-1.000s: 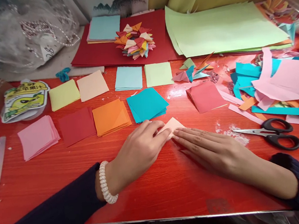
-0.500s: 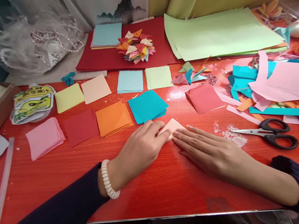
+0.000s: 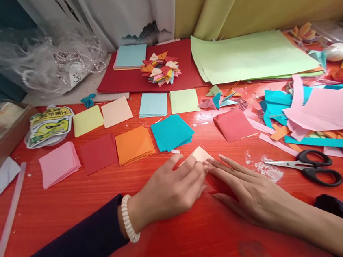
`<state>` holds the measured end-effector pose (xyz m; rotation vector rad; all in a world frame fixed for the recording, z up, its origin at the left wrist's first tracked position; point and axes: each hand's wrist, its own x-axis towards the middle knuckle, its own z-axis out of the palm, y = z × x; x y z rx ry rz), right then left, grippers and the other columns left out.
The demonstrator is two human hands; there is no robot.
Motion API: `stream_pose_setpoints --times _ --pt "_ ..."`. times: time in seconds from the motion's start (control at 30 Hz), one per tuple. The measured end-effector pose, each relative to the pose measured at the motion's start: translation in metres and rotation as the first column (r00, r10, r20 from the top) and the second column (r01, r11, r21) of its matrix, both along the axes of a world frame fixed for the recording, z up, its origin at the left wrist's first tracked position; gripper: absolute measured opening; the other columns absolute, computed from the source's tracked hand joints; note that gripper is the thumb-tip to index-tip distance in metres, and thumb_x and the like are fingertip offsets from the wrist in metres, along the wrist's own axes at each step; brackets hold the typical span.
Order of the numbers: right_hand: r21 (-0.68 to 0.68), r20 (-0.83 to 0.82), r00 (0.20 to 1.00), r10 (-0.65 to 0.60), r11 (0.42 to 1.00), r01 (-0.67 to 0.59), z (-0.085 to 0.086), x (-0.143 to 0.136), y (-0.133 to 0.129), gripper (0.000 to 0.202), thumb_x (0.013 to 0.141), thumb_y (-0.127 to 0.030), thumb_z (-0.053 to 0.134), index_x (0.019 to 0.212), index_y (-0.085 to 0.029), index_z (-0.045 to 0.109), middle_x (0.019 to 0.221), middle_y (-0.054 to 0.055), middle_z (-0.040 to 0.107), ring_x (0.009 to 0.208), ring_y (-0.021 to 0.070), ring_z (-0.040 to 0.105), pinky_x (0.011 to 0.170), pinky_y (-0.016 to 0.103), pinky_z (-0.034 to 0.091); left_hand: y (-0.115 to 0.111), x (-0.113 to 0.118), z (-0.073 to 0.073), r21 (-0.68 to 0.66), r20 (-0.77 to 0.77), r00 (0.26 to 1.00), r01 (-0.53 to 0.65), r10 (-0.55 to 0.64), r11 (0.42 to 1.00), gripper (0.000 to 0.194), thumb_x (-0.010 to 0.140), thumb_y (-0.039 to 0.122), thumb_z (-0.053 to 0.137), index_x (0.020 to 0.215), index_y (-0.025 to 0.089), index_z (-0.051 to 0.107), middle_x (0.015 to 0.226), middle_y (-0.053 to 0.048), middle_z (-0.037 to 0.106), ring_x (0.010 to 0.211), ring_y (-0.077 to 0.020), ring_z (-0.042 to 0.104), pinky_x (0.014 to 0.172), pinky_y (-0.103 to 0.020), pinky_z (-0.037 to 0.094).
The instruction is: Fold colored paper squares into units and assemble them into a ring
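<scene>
A small peach paper piece (image 3: 201, 154) lies on the red table (image 3: 75, 204), partly folded. My left hand (image 3: 173, 187), with a white bead bracelet on the wrist, presses its fingertips on the paper's left side. My right hand (image 3: 247, 188) lies flat with its fingertips touching the paper's near right edge. Most of the paper is hidden under the fingers. Just beyond it sit a teal paper stack (image 3: 172, 131) and a red paper square (image 3: 234, 124).
Black-handled scissors (image 3: 312, 165) lie to the right by a heap of pink and teal scraps (image 3: 316, 109). Stacks of orange (image 3: 134, 144), dark red (image 3: 99, 153) and pink (image 3: 59, 163) squares lie left. A folded multicolour paper ring (image 3: 160, 68) rests on a dark red sheet; green sheets (image 3: 249, 55) lie behind.
The view has tilted up, so everything sits lower in the frame. My left fingers have shifted further over the peach paper; my right fingertips have lifted a little off the table.
</scene>
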<state>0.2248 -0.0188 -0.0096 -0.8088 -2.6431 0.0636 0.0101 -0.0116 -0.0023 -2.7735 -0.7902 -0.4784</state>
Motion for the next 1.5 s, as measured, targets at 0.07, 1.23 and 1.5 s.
stream_pose_setpoints --times 0.07,1.23,1.5 --pt "0.006 -0.002 1.0 0.02 1.0 -0.02 0.001 0.0 0.0 0.022 0.085 -0.015 0.049 0.103 -0.004 0.056 0.118 0.02 0.057 0.122 0.0232 0.043 0.105 0.041 0.036 -0.001 0.003 0.001 0.022 0.022 1.0 0.021 -0.022 1.0 0.024 0.087 0.023 0.05 0.102 0.007 0.06 0.1 -0.008 0.064 0.1 -0.021 0.055 0.087 -0.037 0.042" --pt "0.025 -0.056 0.998 -0.039 0.999 0.04 0.014 0.011 0.018 0.025 0.083 -0.029 0.055 0.102 -0.013 0.052 0.1 0.016 0.06 0.088 0.0257 0.056 0.072 0.04 0.046 0.008 -0.025 0.019 -0.524 0.121 0.934 -0.227 0.336 0.821 0.035 0.086 0.037 0.051 0.114 0.016 0.049 0.109 -0.009 0.053 0.101 -0.0216 0.047 0.089 -0.038 0.039" --pt "0.071 -0.102 0.976 0.193 0.98 -0.187 0.008 0.0 0.007 0.012 0.078 -0.015 0.061 0.09 -0.017 0.057 0.106 0.007 0.056 0.096 0.0195 0.052 0.083 0.038 0.045 0.01 -0.025 0.005 -0.401 0.111 0.99 -0.034 0.085 0.915 0.022 0.087 0.002 0.036 0.09 0.013 0.054 0.095 -0.005 0.059 0.093 -0.0177 0.051 0.082 -0.031 0.042"
